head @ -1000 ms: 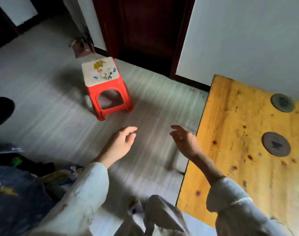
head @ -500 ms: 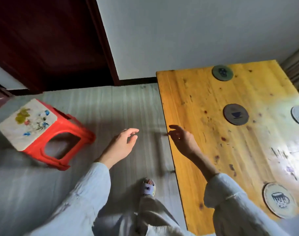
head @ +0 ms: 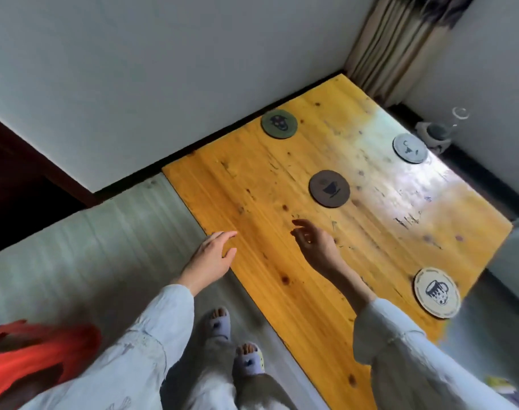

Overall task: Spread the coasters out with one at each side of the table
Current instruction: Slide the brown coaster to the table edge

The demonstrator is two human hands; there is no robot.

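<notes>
Red stool [head: 30,359] blurred and cut off at left edge; coaster motifs indistinct

Around the edges we see a room's plain furnishings.
We see a blurred red stool [head: 30,353] at lower left on the pale striped floor [head: 89,247], a dark doorway [head: 12,184] beside the white wall [head: 163,69], a beige curtain [head: 400,42] in the far corner, and a small grey pot [head: 434,134] on the floor below it.

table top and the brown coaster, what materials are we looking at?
Table: looks like knotty pine planks, amber varnish; knots and straight grain show, and glare by the window suggests a glossy, worn finish. Brown coaster: thin matte disc with a printed cup, no sheen; possibly cork, felt or coated board, which one can't be told.
</notes>
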